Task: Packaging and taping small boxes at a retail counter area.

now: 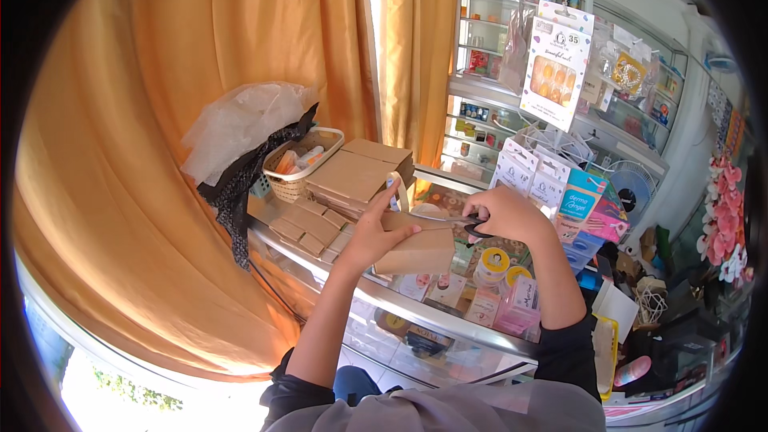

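A small brown cardboard box rests on the glass counter in front of me. My left hand grips it, thumb across the top and fingers along its left side. Just beyond those fingers a roll of tape stands on edge; whether the hand touches it is hard to tell. In my right hand is a pair of scissors with black handles. Their blades point left over the box's top edge. How far the blades are parted cannot be made out.
Flattened cardboard boxes are stacked behind my left hand, with smaller folded ones nearer. A woven basket and bubble wrap stand at the left. Yellow-lidded jars and pink boxes sit below my right arm. Hanging packets rise behind.
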`<state>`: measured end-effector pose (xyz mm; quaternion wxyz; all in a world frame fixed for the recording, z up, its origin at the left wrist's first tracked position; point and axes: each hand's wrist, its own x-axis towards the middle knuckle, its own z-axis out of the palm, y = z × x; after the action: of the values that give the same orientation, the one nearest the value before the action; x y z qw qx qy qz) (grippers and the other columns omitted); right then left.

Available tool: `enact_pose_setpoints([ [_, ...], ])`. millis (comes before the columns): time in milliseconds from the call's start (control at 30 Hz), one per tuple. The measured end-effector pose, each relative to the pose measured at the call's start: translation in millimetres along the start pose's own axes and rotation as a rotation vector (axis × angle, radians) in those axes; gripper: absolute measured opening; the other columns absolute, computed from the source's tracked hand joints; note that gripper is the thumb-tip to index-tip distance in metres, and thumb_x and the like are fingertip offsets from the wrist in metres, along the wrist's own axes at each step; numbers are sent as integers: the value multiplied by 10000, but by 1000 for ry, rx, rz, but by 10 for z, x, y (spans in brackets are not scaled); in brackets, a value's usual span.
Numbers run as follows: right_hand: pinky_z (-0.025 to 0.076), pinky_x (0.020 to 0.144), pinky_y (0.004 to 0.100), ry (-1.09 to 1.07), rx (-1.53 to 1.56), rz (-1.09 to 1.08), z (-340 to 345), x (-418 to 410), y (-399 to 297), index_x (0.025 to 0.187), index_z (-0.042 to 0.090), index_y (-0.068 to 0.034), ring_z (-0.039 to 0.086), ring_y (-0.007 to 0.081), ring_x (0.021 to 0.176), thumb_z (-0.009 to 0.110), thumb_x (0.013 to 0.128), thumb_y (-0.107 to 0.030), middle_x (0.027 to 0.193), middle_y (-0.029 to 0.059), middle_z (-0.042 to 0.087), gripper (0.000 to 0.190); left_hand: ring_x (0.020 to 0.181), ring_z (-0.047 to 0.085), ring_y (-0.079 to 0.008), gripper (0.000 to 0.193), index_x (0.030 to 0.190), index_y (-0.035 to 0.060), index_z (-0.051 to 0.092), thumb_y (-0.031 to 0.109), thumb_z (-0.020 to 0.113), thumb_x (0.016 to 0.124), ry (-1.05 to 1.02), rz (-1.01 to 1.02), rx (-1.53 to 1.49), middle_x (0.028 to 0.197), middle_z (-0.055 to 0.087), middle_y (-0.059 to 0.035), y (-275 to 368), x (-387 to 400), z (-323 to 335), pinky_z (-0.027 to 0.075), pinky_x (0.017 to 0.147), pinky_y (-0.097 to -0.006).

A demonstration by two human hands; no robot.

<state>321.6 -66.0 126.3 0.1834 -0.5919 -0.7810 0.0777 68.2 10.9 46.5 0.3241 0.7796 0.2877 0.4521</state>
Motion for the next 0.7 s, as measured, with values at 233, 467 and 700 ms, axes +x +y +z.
enact_pose_setpoints([
  [233,479,486,303,-121,178,212,-2,-42,-194,958,655,13,623,189,537,776,698,-80,737,108,651,301,997,532,-200,966,1519,110,276,222,824,732,44,26,68,1433,467,-125,-49,-2,7,447,945,-320],
  [467,506,487,343,-134,106,230,-29,-119,-290,980,630,31,645,205,528,749,710,-53,818,145,662,307,990,533,-194,980,1517,68,259,227,825,733,16,-4,27,1452,449,-145,-31,19,13,444,942,-310],
  [700,491,454,295,-134,223,222,-22,-109,-248,1054,592,32,640,160,511,695,778,-22,775,149,645,300,986,528,-181,969,1517,77,267,204,825,734,18,-17,43,1470,433,-132,-35,3,-1,440,942,-310],
])
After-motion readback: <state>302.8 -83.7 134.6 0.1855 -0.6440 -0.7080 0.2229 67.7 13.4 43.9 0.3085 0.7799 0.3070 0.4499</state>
